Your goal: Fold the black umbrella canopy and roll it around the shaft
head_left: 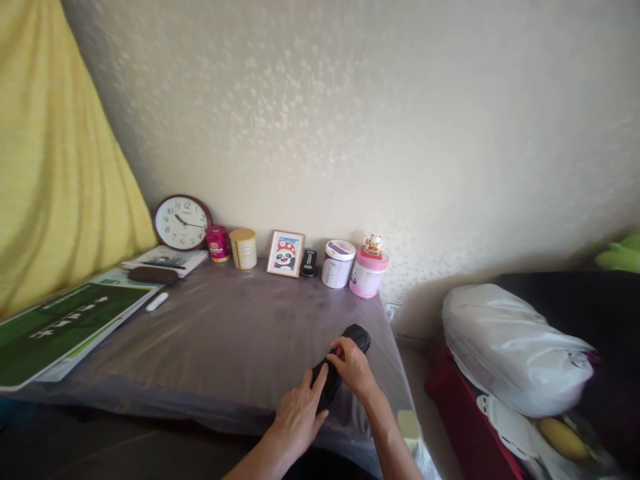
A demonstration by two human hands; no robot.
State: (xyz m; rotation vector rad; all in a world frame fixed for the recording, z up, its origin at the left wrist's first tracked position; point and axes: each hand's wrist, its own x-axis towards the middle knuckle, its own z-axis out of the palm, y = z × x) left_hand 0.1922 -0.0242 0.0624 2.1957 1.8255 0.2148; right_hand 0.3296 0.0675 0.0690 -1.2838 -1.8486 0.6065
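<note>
A long black bundle of fabric, which looks like a folded umbrella (357,335), lies slantwise on the table near its right front corner. My left hand (300,410) is at its near end, with extended fingers against its left side and the thumb near the bottom. Farther up, my right hand (353,365) pinches the black fabric between thumb and fingers. The hands partly cover the middle of the umbrella.
Along the wall stand a clock (183,223), a magenta can (217,243), a yellow-lidded jar (243,249), a panda picture (285,254) and two tubs (339,265). Green boards (65,327) and a white stick-like object (157,302) lie left. A white bag (515,347) sits right.
</note>
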